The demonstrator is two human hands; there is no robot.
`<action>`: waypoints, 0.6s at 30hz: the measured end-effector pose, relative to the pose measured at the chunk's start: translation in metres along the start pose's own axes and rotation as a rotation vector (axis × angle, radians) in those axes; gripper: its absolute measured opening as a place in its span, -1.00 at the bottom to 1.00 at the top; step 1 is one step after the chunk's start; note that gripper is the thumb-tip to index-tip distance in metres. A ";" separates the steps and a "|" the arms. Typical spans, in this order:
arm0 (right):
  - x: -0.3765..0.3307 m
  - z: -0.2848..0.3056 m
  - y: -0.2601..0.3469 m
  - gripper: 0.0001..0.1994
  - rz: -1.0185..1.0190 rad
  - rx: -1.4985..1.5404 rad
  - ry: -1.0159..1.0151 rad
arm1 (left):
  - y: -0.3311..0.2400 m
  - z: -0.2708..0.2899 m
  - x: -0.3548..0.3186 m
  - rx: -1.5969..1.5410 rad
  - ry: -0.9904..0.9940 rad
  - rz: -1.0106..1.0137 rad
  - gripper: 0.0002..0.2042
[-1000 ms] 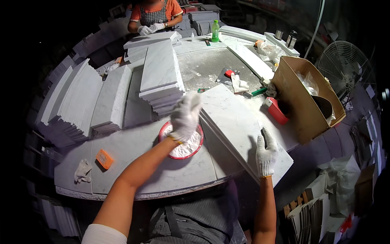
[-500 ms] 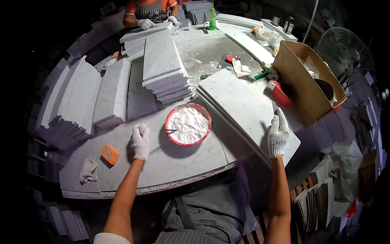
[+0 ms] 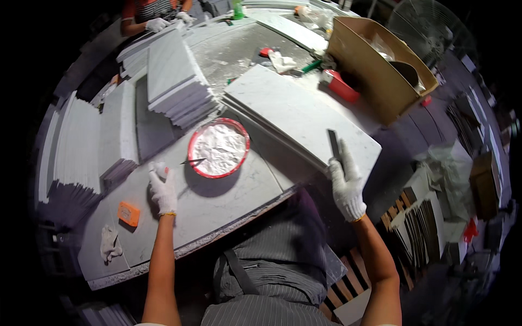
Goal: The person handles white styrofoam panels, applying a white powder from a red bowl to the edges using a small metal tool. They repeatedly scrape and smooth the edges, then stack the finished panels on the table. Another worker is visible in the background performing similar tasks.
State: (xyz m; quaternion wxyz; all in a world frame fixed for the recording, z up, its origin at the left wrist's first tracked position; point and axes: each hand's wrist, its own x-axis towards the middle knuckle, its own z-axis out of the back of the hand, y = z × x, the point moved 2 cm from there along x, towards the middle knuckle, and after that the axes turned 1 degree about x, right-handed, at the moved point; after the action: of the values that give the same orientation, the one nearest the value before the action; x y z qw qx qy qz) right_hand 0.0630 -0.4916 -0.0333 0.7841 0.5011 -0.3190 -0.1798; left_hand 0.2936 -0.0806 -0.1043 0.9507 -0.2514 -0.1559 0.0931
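My left hand (image 3: pixel 163 191), in a white knit glove, rests over the tabletop left of a red-rimmed bowl. Its fingers curl around a small whitish object (image 3: pixel 161 170) whose kind I cannot make out. White powdery paste (image 3: pixel 220 148) fills the bowl (image 3: pixel 191 157), and a thin dark tool (image 3: pixel 193 161) lies across its left rim. My gloved right hand (image 3: pixel 347 187) is at the near edge of a stack of white marbled slabs (image 3: pixel 293 103). A dark, flat scraper-like blade (image 3: pixel 333 142) is gripped in it, pointing up and away.
An orange block (image 3: pixel 129 214) and a loose glove (image 3: pixel 110 244) lie at left. More slab stacks (image 3: pixel 173 70) stand behind them. At far right are a cardboard box (image 3: pixel 375 70), a red container (image 3: pixel 341 86) and a fan (image 3: pixel 429 30). Another person's gloved hands (image 3: pixel 157 25) touch slabs opposite.
The view has turned and shifted, so the table sits further left and higher. My right hand has lifted from the top slab, and the dark blade now shows clearly. The left hand stays near the bowl.
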 end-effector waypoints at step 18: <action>-0.243 0.033 -0.200 -0.68 -0.834 -0.549 0.045 | 0.152 0.090 -0.240 0.438 0.926 -0.397 -0.59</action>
State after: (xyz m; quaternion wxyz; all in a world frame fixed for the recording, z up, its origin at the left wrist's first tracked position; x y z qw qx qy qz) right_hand -0.1295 -0.4542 -0.2821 0.7551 0.3647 -0.0152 -0.5446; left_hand 0.0239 0.0287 -0.1667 0.9494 -0.0280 0.2575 -0.1779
